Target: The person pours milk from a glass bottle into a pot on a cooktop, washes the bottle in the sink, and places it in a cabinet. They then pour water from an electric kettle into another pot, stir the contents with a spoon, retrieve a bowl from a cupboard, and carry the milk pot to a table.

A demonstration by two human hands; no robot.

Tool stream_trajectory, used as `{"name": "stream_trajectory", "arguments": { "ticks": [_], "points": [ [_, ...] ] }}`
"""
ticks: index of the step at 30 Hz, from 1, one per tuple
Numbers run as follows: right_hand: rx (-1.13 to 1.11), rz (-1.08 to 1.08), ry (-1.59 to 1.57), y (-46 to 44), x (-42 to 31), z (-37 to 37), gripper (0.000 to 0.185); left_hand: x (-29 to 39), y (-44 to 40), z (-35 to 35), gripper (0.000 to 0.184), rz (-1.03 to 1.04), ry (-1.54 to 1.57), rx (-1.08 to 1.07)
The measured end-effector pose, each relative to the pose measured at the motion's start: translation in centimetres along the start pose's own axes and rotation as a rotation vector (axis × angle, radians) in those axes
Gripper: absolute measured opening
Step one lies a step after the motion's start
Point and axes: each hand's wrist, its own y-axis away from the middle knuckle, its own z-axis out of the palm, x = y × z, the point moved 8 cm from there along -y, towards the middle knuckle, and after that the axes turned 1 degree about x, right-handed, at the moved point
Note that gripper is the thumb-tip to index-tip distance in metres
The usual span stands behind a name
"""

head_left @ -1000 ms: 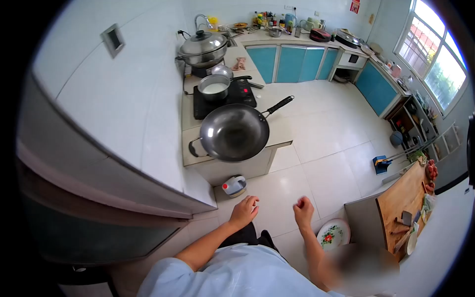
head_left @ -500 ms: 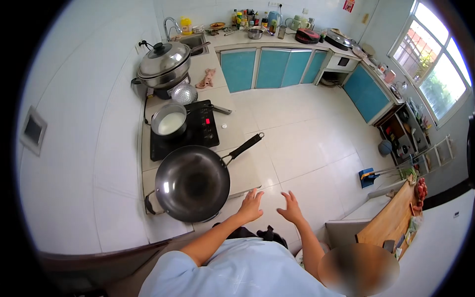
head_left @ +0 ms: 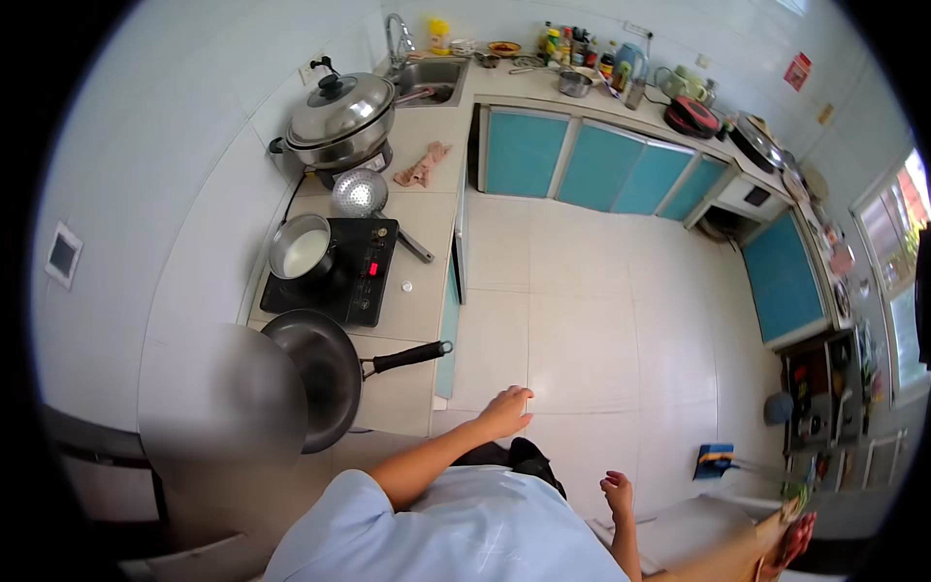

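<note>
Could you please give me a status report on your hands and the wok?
Left hand and right hand both empty. Wok on counter, handle reaching its edge. Nothing visible between left hand and handle; blur hides part of wok.

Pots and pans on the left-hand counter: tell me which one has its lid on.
The large steel pot nearest the sink, under a domed lid with a black knob. The small saucepan and dark wok are both uncovered.
</note>
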Motion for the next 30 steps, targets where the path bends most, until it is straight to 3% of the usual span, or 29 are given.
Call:
{"name": "stream_trajectory", "arguments": {
  "ticks": [7, 12, 17, 19, 28, 30],
  "points": [
    [-0.151, -0.288, 0.139, -11.2, -16.6, -1.4, 0.033, 7.7, -8.4, -4.6, 0.031, 0.137, 0.025, 0.277],
    [-0.355, -0.459, -0.068, -15.9, -29.9, 1.6, 0.028, 5.2, -15.3, -9.4, 0.027, 0.104, 0.042, 0.475],
    [-0.474, -0.586, 0.043, -21.6, -38.0, 3.1, 0.029, 1.6, -22.1, -17.7, 0.033, 0.067, 0.035, 0.729],
    [-0.486, -0.474, 0.124, -25.2, -38.8, 3.2, 0.028, -1.7, -25.1, -20.7, 0.042, -0.006, -0.059, 0.749],
    [-0.463, -0.472, 0.263, -40.6, -46.4, 1.5, 0.029, -18.9, -31.3, -35.5, 0.056, -0.683, -0.439, 0.774],
    [-0.492, -0.477, 0.315, -44.0, -48.6, 1.9, 0.029, -21.5, -31.9, -38.0, 0.057, -0.748, -0.470, 0.839]
  ]
}}
